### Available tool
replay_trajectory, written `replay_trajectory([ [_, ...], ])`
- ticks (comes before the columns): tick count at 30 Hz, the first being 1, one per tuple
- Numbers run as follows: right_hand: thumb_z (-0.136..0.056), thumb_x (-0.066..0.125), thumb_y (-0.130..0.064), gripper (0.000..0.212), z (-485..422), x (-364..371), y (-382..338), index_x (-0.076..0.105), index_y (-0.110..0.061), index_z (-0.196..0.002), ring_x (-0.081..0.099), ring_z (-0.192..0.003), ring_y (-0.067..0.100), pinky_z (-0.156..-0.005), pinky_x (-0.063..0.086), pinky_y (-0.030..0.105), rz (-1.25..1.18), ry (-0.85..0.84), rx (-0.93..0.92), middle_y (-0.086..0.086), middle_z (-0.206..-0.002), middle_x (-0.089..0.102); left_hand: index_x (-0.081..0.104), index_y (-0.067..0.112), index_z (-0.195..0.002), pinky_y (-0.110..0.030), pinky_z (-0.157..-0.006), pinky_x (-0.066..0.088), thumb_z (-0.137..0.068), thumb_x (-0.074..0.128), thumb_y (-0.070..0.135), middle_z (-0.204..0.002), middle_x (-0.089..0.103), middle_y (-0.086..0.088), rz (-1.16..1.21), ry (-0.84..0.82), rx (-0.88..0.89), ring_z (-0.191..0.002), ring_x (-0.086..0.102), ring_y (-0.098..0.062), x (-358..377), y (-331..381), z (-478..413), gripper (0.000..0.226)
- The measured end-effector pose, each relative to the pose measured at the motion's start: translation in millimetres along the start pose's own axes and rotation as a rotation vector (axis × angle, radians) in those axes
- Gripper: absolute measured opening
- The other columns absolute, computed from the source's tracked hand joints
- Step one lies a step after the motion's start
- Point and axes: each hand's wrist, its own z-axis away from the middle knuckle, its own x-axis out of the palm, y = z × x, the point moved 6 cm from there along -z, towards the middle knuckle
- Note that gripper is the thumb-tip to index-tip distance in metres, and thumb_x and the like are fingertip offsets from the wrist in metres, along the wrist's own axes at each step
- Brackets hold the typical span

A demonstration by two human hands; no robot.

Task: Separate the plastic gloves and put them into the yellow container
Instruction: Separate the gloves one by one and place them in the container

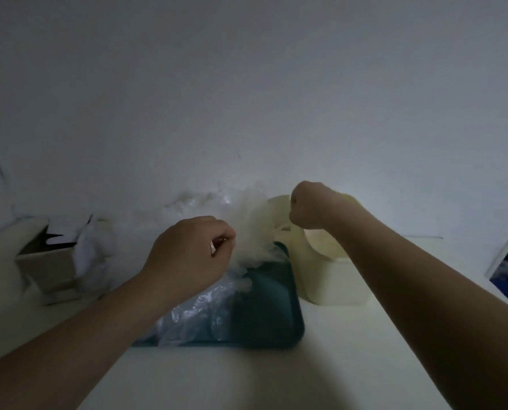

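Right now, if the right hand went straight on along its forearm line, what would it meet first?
Probably the pale yellow plastic container's raised lid, just beyond the right hand; the crumpled translucent plastic glove comes next. Depth is unclear.

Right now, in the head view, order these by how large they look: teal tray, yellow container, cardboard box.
1. teal tray
2. yellow container and cardboard box: alike; the right arm hides part of the container, so unranked.
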Motion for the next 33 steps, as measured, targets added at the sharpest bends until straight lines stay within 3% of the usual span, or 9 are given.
replay_trajectory([
  [2, -0.089, 0.054, -0.012, 0.015, 17, -6, -37, 0.069, -0.01, -0.092, 0.067, -0.083, 0.026, -0.076, 0.061, 0.038, -0.053, 0.159, -0.116, 0.007, -0.093, 0.067, 0.073, 0.037, -0.111, -0.024, -0.07, 0.048, -0.096, 0.066, 0.041, -0.101, 0.063, 0.021, -0.196, -0.005, 0.037, -0.086, 0.061, -0.006, -12, -12, 14, 0.017],
  [4, -0.095, 0.052, -0.019, 0.022, 37, 3, -71, 0.072, -0.017, -0.103, 0.069, -0.083, 0.024, -0.075, 0.062, 0.038, -0.152, 0.205, -0.249, 0.004, -0.1, 0.07, 0.057, 0.038, -0.14, -0.03, -0.082, 0.054, -0.093, 0.065, 0.056, -0.128, 0.053, 0.016, -0.296, -0.15, -0.031, -0.107, 0.058, -0.01, -8, -31, 25, 0.051],
  [6, -0.1, 0.051, -0.02, 0.022, 56, 34, -99, 0.07, -0.018, -0.11, 0.072, -0.061, 0.021, -0.056, 0.06, 0.033, -0.455, -0.078, -0.271, 0.006, -0.088, 0.076, 0.032, 0.04, -0.157, -0.031, -0.089, 0.055, -0.09, 0.066, 0.065, -0.141, 0.04, 0.012, -0.326, -0.289, -0.165, -0.114, 0.057, -0.013, -3, -53, 38, 0.079],
  [8, -0.103, 0.051, -0.019, 0.023, 69, 74, -117, 0.07, -0.011, -0.113, 0.07, -0.052, 0.023, -0.047, 0.056, 0.03, -0.566, -0.397, -0.235, 0.011, -0.079, 0.078, 0.028, 0.04, -0.159, -0.033, -0.093, 0.054, -0.089, 0.069, 0.061, -0.142, 0.042, 0.01, -0.195, -0.353, -0.279, -0.115, 0.058, -0.015, 8, -71, 50, 0.083],
  [13, -0.102, 0.055, -0.025, 0.022, 60, 121, -120, 0.073, -0.012, -0.103, 0.074, -0.061, 0.028, -0.062, 0.065, 0.047, -0.631, -0.404, -0.164, 0.013, -0.083, 0.077, 0.064, 0.032, -0.122, -0.032, -0.085, 0.054, -0.094, 0.067, 0.041, -0.108, 0.055, 0.008, -0.083, -0.322, -0.295, -0.101, 0.064, -0.019, 30, -94, 57, 0.03],
  [21, -0.099, 0.062, -0.031, 0.019, 22, 134, -123, 0.077, -0.018, -0.098, 0.068, -0.07, 0.017, -0.073, 0.063, 0.038, -0.594, -0.301, -0.23, 0.003, -0.088, 0.074, 0.069, 0.025, -0.118, -0.037, -0.081, 0.056, -0.095, 0.068, 0.035, -0.102, 0.058, 0.002, 0.036, -0.218, -0.311, -0.086, 0.061, -0.018, 53, -121, 37, 0.025],
  [27, -0.098, 0.067, -0.039, 0.027, 15, 136, -123, 0.077, -0.015, -0.091, 0.075, -0.07, 0.03, -0.065, 0.065, 0.045, -0.708, -0.418, -0.206, 0.01, -0.08, 0.077, 0.065, 0.023, -0.085, -0.037, -0.062, 0.053, -0.088, 0.069, 0.026, -0.073, 0.058, 0.008, 0.062, -0.172, -0.286, -0.068, 0.06, -0.017, 66, -129, 31, 0.006],
  [30, -0.099, 0.067, -0.038, 0.03, 12, 130, -124, 0.076, -0.01, -0.089, 0.071, -0.059, 0.023, -0.056, 0.061, 0.033, -0.71, -0.413, -0.211, 0.014, -0.077, 0.076, 0.066, 0.027, -0.079, -0.034, -0.063, 0.054, -0.089, 0.067, 0.024, -0.072, 0.065, 0.007, 0.122, -0.286, -0.308, -0.067, 0.062, -0.01, 66, -126, 21, 0.011],
  [33, -0.099, 0.066, -0.037, 0.033, 5, 124, -121, 0.075, -0.009, -0.084, 0.074, -0.063, 0.028, -0.058, 0.062, 0.038, -0.711, -0.329, -0.204, 0.013, -0.075, 0.076, 0.066, 0.025, -0.078, -0.037, -0.07, 0.059, -0.094, 0.061, 0.019, -0.08, 0.069, 0.001, 0.042, -0.476, -0.264, -0.075, 0.067, -0.017, 60, -119, -1, 0.018],
])
